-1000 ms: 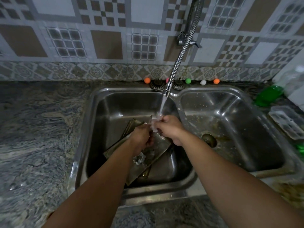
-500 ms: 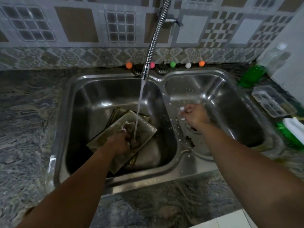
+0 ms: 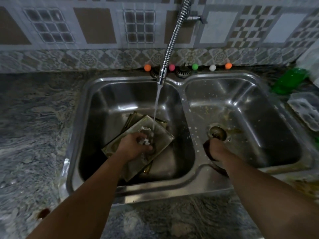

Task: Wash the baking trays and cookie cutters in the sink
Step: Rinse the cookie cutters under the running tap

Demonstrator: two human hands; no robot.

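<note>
Head view: one double-bowl stainless steel sink [image 3: 183, 185], two hands, one flexible coiled metal faucet [image 3: 170, 47] running one stream into the left bowl. Stacked tarnished metal baking trays [image 3: 160, 140] lie tilted in the left bowl; count unclear, at least two edges visible. Left hand [image 3: 133, 146] rests over the top tray, fingers curled around a small clear cookie cutter [image 3: 145, 131], partly hidden. Right hand [image 3: 216, 149] in the right bowl beside the drain [image 3: 217, 133]; fingers foreshortened, grip cannot be determined. Five small coloured balls [image 3: 195, 66] line the ledge.
</note>
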